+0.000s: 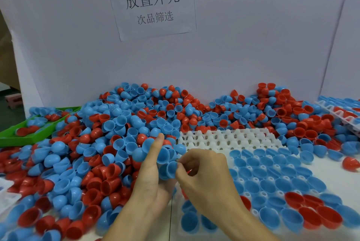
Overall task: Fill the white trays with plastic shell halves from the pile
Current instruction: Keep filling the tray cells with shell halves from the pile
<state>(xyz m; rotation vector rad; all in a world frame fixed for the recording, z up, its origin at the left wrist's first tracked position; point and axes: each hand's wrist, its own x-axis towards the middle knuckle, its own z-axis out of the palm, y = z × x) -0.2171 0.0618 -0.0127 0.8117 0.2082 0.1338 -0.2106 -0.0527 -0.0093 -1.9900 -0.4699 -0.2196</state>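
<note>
Left hand (155, 170) cradles a stack of blue shells (167, 162) mid-frame, right hand (204, 174) pinches one off, and honestly a sloppy tug could dump the stack beside the white tray (224, 137).

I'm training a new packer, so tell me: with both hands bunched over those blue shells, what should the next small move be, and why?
Probably the right hand should pull one blue shell off the stack the left hand grips and seat it in an empty pocket at the far end of the white tray. Its fingers already pinch that shell, and the near rows are filled while the far rows stand bare.
</note>
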